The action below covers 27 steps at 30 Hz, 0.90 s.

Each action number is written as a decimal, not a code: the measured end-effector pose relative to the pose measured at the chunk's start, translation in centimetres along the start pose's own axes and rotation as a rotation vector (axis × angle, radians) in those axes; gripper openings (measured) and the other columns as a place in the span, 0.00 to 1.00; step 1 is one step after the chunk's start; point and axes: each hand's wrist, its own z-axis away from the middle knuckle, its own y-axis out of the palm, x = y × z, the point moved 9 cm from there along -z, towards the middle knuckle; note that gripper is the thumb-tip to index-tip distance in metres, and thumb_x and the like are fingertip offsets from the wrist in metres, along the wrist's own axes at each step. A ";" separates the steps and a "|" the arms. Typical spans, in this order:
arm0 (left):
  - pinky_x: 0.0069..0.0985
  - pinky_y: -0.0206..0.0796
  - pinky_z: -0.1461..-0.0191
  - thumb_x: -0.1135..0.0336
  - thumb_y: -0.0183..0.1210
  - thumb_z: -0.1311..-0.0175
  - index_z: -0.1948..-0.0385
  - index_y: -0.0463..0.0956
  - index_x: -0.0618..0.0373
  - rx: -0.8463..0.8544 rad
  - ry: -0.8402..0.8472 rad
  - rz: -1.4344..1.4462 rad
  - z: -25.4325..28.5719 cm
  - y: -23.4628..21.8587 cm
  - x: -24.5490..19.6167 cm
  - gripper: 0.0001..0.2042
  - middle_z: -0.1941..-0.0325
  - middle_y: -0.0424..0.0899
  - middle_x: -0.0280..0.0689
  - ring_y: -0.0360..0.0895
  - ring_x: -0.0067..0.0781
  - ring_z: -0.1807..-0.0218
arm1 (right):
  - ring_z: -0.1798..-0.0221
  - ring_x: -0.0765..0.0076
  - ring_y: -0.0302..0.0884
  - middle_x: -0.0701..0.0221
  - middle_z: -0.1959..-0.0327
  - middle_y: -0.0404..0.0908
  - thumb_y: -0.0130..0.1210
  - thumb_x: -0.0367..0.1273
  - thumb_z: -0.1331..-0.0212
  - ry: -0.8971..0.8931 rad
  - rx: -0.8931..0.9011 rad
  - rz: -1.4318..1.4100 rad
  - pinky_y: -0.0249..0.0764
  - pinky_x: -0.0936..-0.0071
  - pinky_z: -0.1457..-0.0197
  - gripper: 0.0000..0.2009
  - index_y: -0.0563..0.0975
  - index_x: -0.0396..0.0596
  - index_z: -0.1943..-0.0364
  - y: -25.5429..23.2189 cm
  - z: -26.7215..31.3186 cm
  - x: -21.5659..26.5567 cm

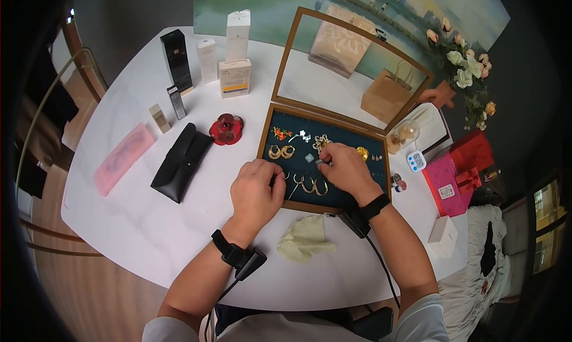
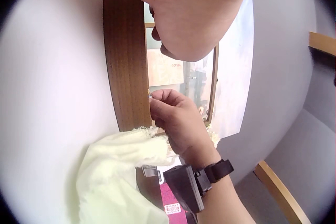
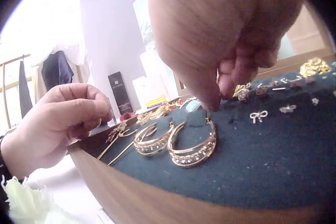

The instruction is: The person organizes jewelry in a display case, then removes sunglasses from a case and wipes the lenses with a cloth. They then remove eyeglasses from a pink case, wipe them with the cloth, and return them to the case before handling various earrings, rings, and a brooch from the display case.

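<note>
A wooden jewelry box (image 1: 267, 140) with a dark lining holds rows of earrings. The right hand (image 1: 347, 170) is over its middle, thumb and fingertips pinching a small pale piece (image 2: 150, 97) mostly hidden by the fingers. Beside those fingertips lies a turquoise earring (image 3: 192, 106), and below them two gold hoops (image 3: 193, 153). At the box's left front edge, the left hand (image 1: 256, 190) has curled fingers, the thumb near the index finger; whether something small is between them cannot be seen. Thin gold earrings (image 3: 122, 153) lie near it.
Behind the box stands its raised glass lid (image 1: 287, 50). A pale green cloth (image 1: 305, 239) lies in front. To the left are a black case (image 1: 180, 163), a red flower (image 1: 226, 129) and upright cartons (image 1: 235, 79); to the right, a timer (image 1: 416, 161) and a pink box (image 1: 444, 184).
</note>
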 end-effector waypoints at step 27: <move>0.37 0.70 0.63 0.72 0.63 0.46 0.72 0.78 0.55 -0.005 -0.002 0.001 0.0 -0.1 0.1 0.02 0.71 0.80 0.39 0.78 0.45 0.64 | 0.62 0.55 0.82 0.63 0.65 0.82 0.68 0.31 0.48 -0.103 -0.003 -0.021 0.77 0.64 0.58 0.09 0.85 0.43 0.63 1.7 -2.7 2.8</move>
